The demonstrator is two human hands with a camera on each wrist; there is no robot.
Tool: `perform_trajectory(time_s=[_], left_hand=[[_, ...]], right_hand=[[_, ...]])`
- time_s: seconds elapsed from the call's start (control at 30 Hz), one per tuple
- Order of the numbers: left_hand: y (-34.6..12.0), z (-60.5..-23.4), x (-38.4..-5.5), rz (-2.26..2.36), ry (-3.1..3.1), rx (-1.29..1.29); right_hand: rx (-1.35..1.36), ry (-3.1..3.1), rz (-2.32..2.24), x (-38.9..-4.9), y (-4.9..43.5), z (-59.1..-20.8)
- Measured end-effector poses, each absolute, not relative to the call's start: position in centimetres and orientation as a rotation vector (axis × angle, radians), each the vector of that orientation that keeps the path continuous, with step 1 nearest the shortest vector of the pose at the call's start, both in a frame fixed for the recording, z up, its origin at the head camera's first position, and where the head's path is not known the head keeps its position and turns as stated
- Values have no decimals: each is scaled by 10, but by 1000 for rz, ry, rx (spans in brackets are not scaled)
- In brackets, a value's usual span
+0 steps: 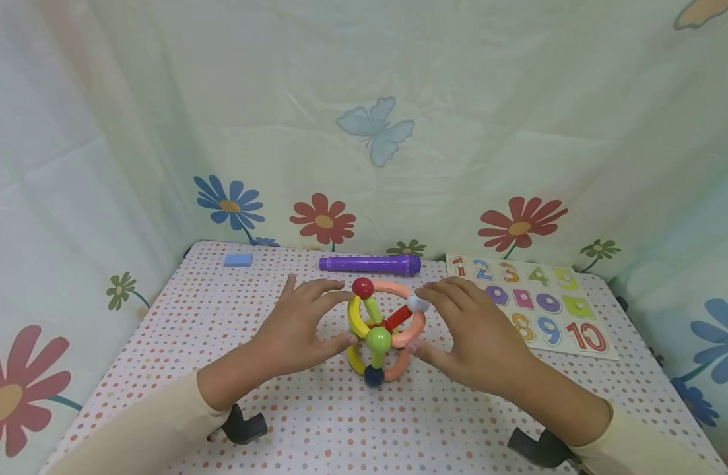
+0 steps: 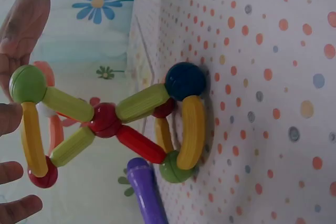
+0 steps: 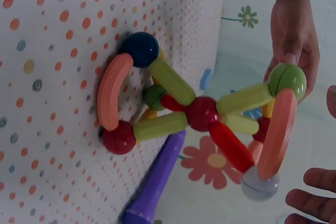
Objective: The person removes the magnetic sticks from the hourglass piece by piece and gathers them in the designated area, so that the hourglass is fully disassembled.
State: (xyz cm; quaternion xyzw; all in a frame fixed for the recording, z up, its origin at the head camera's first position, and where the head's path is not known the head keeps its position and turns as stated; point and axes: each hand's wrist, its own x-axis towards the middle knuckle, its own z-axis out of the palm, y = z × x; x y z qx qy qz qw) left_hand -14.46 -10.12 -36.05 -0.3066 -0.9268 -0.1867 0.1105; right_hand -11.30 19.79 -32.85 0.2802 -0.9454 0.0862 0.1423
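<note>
A ball-and-stick construction toy [image 1: 379, 339] stands upright on the table between both hands. It has two tiers of curved yellow and salmon rods with coloured balls, joined by straight green and red rods to a red centre ball [image 2: 105, 120]. A dark blue ball [image 3: 140, 49] is at its base. My left hand [image 1: 295, 333] is held at its left, fingers spread and loosely bent near the upper red and green balls. On the other side, my right hand [image 1: 473, 333] has its fingers by the white ball [image 3: 260, 183]. Whether any fingertip touches the toy is hard to tell.
Behind the toy lies a purple toy microphone [image 1: 369, 264]. A small blue block [image 1: 237, 260] rests at the back left. The number puzzle board [image 1: 604, 353] lies at the right. A flowered curtain [image 1: 364, 66] encloses the dotted table [image 1: 423, 435].
</note>
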Motion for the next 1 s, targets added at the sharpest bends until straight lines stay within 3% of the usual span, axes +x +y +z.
perform_trajectory(time_s=[0.53,1.0], left_hand=[[-91,-381,-145,-722,-2680,-957],[-90,-385,-147,-793,-2659,-1028]], right_hand=[[1019,-2604,268,-112,170,-344],[1040,-2639,324,-115,156,-353]])
